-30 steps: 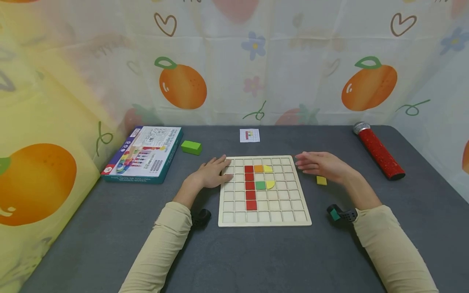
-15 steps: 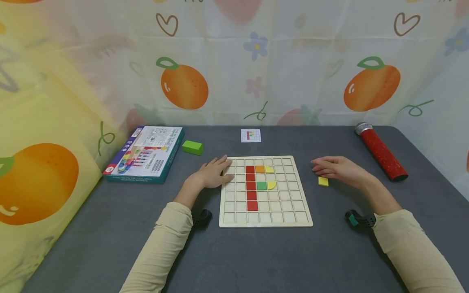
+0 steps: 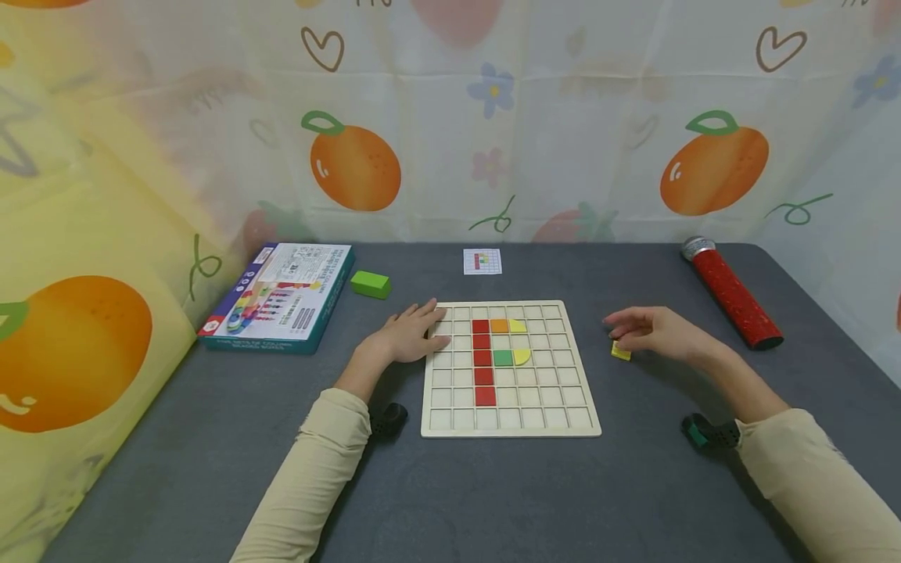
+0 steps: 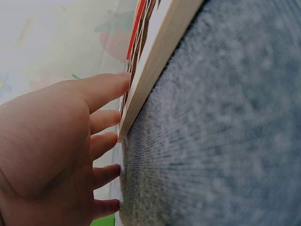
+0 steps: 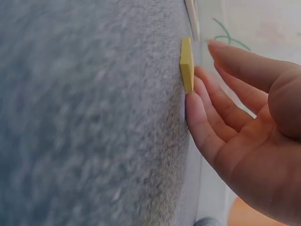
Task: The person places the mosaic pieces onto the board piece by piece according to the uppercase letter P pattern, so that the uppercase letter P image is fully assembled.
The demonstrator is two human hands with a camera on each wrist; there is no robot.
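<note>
My left hand [image 3: 407,335] lies with fingers spread on the left edge of the wooden grid board [image 3: 549,428]; in the left wrist view, the thumb [image 4: 113,87] touches its rim. Red squares [image 3: 482,357], an orange square [image 3: 499,325], a green square [image 3: 503,357] and two yellow curved pieces [image 3: 521,356] sit in its cells. Right of the board, my right hand [image 3: 655,332] is at a yellow tile [image 3: 621,351], partly covering it. In the right wrist view, one fingertip [image 5: 195,106] meets the tile's end, and the uppermost digit stays apart from it.
A small printed pattern card [image 3: 482,261] lies behind the board. At the back left are a game box [image 3: 281,297] and a green block [image 3: 370,284]. A red microphone [image 3: 732,293] lies at the back right, near the patterned curtain [image 3: 436,117].
My right hand has moved right, away from the board's edge, and down to the yellow tile, now partly covering it. The left hand keeps its place on the board.
</note>
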